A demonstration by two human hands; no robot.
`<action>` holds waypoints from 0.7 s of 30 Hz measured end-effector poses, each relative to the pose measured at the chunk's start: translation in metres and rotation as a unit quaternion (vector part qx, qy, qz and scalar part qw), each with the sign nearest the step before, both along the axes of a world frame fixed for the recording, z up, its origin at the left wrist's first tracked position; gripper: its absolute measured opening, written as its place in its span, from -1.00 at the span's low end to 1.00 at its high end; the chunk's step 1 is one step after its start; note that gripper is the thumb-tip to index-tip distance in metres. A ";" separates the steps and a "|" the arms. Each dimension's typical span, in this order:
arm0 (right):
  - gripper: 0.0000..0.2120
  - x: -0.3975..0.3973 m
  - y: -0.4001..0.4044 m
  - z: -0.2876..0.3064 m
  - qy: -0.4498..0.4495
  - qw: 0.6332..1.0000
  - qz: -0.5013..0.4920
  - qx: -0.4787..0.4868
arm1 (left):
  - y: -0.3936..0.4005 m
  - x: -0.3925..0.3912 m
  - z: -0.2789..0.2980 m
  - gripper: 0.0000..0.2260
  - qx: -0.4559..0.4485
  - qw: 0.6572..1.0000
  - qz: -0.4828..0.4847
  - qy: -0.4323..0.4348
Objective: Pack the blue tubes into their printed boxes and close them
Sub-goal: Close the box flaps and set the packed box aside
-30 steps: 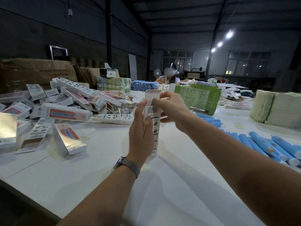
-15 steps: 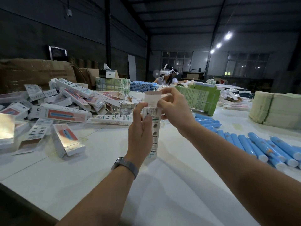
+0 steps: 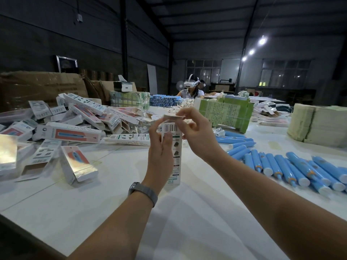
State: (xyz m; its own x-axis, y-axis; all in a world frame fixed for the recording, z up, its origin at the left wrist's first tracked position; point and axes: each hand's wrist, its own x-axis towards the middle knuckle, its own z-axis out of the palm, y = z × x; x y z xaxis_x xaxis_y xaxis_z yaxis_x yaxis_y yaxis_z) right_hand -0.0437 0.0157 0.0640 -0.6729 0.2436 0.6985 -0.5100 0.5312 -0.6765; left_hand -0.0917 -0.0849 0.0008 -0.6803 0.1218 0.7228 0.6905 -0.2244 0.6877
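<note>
A tall white printed box point(image 3: 176, 156) with a barcode near its top stands upright on the white table point(image 3: 112, 184), its foot on the surface. My left hand point(image 3: 160, 152) grips its body from the left side. My right hand point(image 3: 195, 132) pinches the top flap and bends it down over the box's mouth. Whatever is inside the box is hidden. Several blue tubes point(image 3: 293, 166) with white caps lie loose on the table to the right.
A heap of printed boxes point(image 3: 75, 126), some open, fills the left side. Green bundles point(image 3: 225, 113) and pale stacks point(image 3: 319, 124) stand at the back right. A person with a headset point(image 3: 191, 89) sits at the far end. Brown cartons point(image 3: 37, 87) line the left wall.
The top flap stood upright one second ago; my right hand has folded it down over the box's top. My left hand keeps its hold on the box.
</note>
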 end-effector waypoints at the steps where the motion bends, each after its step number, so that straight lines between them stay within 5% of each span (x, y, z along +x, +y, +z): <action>1: -0.85 -0.001 0.000 -0.001 0.007 1.000 -0.018 0.023 | -0.001 0.000 0.001 -0.70 0.005 1.000 -0.010 -0.011; 7: -0.87 0.000 -0.001 -0.011 0.032 0.991 -0.058 0.114 | 0.000 -0.001 0.003 -0.68 0.029 0.999 -0.031 -0.031; 21: -0.95 -0.003 -0.005 -0.001 0.033 0.996 -0.045 0.076 | 0.000 -0.004 0.003 -0.73 0.009 0.999 -0.042 -0.019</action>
State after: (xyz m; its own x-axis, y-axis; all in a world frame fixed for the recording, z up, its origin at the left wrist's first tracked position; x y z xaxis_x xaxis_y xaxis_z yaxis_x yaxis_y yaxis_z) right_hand -0.0463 0.0105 0.0633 -0.6045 0.1884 0.7740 -0.4972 0.6699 -0.5513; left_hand -0.0958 -0.0847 0.0038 -0.6960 0.1661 0.6986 0.6416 -0.2931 0.7088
